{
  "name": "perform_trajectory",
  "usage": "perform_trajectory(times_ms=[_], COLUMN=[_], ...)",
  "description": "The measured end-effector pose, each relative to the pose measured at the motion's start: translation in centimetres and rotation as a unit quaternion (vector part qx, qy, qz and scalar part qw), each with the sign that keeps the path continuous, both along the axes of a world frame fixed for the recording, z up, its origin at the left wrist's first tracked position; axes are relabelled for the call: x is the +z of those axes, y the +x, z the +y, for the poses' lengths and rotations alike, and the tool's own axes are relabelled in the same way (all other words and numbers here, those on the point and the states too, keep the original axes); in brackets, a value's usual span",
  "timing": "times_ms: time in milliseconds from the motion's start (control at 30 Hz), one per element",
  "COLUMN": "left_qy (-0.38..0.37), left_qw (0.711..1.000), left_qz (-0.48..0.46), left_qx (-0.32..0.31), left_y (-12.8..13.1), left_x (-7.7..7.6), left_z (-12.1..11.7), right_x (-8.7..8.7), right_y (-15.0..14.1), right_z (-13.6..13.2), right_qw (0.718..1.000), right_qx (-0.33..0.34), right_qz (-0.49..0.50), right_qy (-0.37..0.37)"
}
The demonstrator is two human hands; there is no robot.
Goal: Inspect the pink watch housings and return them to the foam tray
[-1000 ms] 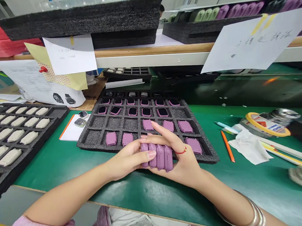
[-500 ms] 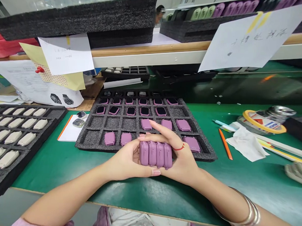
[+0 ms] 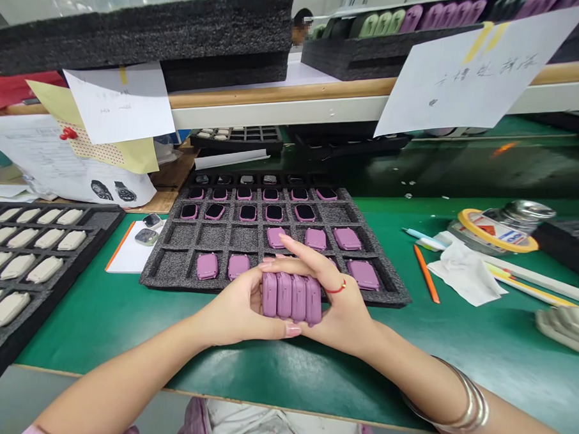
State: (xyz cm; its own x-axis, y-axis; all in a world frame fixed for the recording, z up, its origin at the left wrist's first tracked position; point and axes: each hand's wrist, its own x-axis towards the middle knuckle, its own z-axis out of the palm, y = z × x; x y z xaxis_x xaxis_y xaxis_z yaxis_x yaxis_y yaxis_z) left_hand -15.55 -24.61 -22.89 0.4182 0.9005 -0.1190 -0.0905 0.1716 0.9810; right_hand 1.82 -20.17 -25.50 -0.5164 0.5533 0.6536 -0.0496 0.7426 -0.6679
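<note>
Both of my hands hold a stack of several purple watch cases (image 3: 291,297) side by side, just above the green bench. My left hand (image 3: 236,306) cups the stack from the left, thumb under it. My right hand (image 3: 339,304) wraps it from the right, fingers curled over the top, a red string on one finger. Right behind the hands lies a black foam tray (image 3: 176,267) with purple cases in some front cells and dark-screened ones in the back rows.
A second foam tray (image 3: 95,222) with cream cases sits at the left. An orange pencil (image 3: 425,272), white cloth (image 3: 465,273), tape roll (image 3: 498,229) and rulers lie to the right. A shelf with papers and foam trays hangs overhead.
My left thumb slid from the top of the stack to its underside. Both hands and the stack stayed in about the same place.
</note>
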Motion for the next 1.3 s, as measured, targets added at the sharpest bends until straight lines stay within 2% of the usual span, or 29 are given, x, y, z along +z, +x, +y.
perform_trajectory(times_ms=[233,400,633,1033,1167,1233,1300], left_qy=[0.039,0.047,0.017,0.021,0.033,0.055,0.108], left_qw=[0.994,0.993,0.992,0.991,0.991,0.986,0.977], left_qz=[0.040,0.039,0.066,0.067,0.028,0.046,0.083], left_qx=[0.096,0.098,0.110,0.117,0.127,0.147,0.162], left_y=[1.0,1.2,1.0,1.1,1.2,1.2,1.1], left_x=[0.1,0.1,-0.1,-0.1,-0.1,0.0,0.1], left_z=[-0.5,-0.6,-0.8,-0.8,-0.7,-0.8,-1.0], right_x=[0.1,0.0,0.0,-0.1,0.3,0.7,1.1], right_y=[-0.2,-0.2,-0.2,-0.2,-0.3,-0.2,0.1], right_z=[-0.3,-0.3,-0.3,-0.2,-0.6,-0.9,-0.9], right_qw=[0.998,0.998,1.000,1.000,0.997,0.993,0.995], right_qx=[0.019,0.016,0.024,0.019,0.015,0.018,0.026], right_qz=[-0.025,-0.029,-0.012,-0.023,-0.060,-0.092,-0.087], right_qy=[0.049,0.046,-0.008,-0.005,0.038,0.067,0.048])
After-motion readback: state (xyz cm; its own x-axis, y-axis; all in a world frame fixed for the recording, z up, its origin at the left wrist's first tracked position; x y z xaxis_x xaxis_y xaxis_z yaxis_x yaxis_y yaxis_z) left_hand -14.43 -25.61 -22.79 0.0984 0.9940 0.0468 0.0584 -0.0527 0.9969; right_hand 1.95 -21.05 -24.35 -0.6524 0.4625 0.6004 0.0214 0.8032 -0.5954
